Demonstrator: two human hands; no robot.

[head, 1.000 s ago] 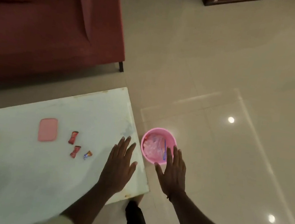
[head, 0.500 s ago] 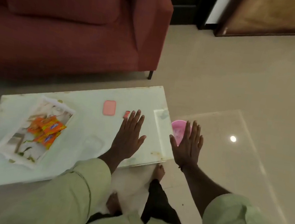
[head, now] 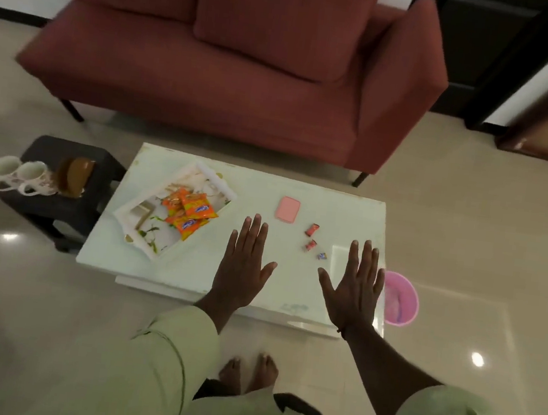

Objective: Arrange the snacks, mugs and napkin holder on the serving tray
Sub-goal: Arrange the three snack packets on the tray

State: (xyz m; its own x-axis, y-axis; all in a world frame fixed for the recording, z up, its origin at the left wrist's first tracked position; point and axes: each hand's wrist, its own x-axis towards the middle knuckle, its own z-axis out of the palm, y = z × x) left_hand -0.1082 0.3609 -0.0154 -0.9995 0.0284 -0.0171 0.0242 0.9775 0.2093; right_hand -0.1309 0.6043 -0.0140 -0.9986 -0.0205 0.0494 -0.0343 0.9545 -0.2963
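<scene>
A white floral serving tray [head: 144, 238] lies on the left part of the white table [head: 188, 272], with orange snack packets [head: 189, 214] in it. Three small wrapped candies [head: 311, 241] and a pink flat case [head: 287, 208] lie on the table to the tray's right. Two white mugs [head: 21, 176] and a brown napkin holder [head: 75, 172] stand on a dark stool [head: 58, 212] left of the table. My left hand [head: 244, 265] and my right hand [head: 354, 286] hover flat over the table's near side, fingers spread, holding nothing.
A red sofa [head: 235, 64] stands behind the table. A pink bin [head: 401, 300] sits on the floor at the table's right end. My bare feet [head: 248, 375] are on the tiled floor close to the table's near edge.
The view has swung left and pulled back, bringing the whole table, the tray, the stool and the mugs into sight. Both hands stay spread and empty.
</scene>
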